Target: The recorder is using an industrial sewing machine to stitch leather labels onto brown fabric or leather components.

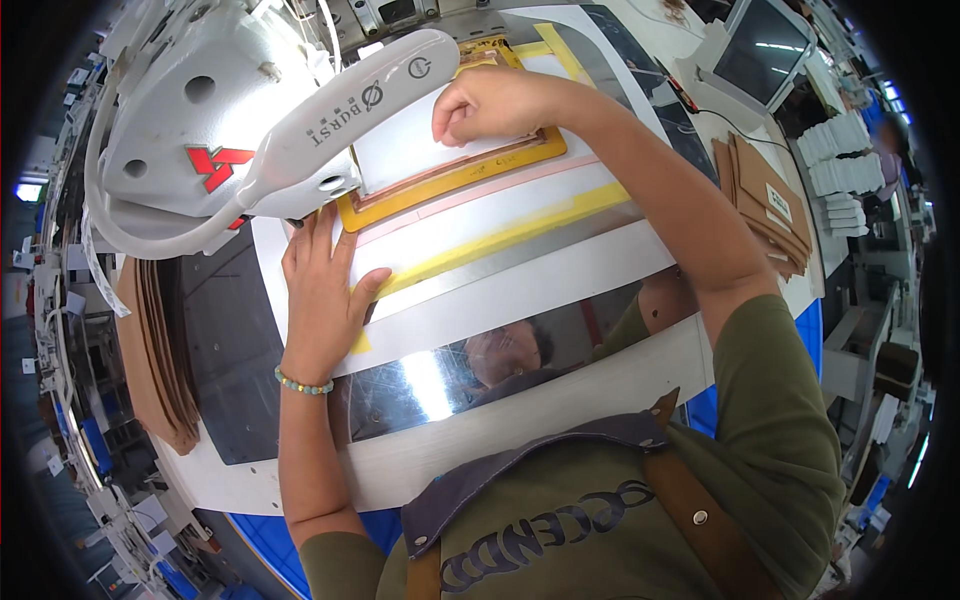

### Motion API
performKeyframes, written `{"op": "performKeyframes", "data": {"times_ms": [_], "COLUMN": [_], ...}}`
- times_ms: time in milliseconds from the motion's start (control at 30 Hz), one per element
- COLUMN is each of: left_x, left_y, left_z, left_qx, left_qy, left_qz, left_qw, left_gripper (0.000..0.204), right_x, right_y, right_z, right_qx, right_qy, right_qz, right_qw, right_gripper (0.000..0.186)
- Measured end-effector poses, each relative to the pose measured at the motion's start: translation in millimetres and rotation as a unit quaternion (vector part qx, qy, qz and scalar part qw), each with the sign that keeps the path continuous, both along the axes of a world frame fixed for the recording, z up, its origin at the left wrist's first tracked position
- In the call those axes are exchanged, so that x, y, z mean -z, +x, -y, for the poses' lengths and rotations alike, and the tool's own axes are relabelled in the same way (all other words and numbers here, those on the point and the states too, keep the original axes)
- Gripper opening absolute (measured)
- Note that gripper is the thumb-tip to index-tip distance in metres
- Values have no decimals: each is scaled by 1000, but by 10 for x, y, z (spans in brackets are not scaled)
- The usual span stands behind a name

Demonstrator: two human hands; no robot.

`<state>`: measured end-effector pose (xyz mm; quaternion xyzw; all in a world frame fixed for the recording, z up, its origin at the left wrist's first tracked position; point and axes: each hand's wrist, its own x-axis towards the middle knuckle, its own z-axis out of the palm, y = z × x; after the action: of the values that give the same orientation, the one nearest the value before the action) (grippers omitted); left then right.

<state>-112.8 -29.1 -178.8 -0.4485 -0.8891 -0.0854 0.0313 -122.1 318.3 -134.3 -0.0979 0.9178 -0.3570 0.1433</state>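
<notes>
**Bright Centre, Darkened Rim**

Strong white light fills the middle, nearly washing out patches of the white machine housing [230, 120]. The yellow frame [455, 178] looks sharp. A hard white glare marks the polished metal plate [520, 355], which mirrors its surroundings (in far darker tones). Light streaks cross the dark screen [762, 50]. Toward the rim, straight edges bend, background detail softens and the corners turn black.

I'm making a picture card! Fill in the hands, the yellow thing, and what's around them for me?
Left hand: spread, palm down, by the yellow frame
Right hand: curled over the frame; can't see if it holds anything
Left wrist: beaded bracelet
Left side: white gooseneck lamp, brown sheets
Right side: dark screen, brown pieces
</notes>
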Motion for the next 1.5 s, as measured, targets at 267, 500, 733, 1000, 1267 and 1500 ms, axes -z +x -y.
{"op": "performKeyframes", "data": {"times_ms": [267,500,733,1000,1267,1500], "left_x": [-32,-56,-24,-41,-40,-62], "left_y": [18,-19,-111,-72,-97,-74], "left_z": [-25,2,-11,-75,-5,-41], "left_qx": [0,5,12,3,2,0], "left_qy": [12,-13,-41,-33,-29,-8], "left_qz": [20,17,17,24,10,-2], "left_qw": [1000,1000,999,999,1000,1000], "left_gripper": [81,86,94,95,84,84], "right_x": [69,367,415,335,-162,-150], "right_y": [93,231,216,237,249,482], "right_z": [290,177,105,92,-284,-430], "right_qx": [-55,-136,-143,-146,-15,-7], "right_qy": [97,76,81,79,-23,159], "right_qz": [-131,-227,-224,-201,-172,-145], "right_qw": [985,961,961,965,985,976], "right_gripper": [35,51,51,50,44,41]}}
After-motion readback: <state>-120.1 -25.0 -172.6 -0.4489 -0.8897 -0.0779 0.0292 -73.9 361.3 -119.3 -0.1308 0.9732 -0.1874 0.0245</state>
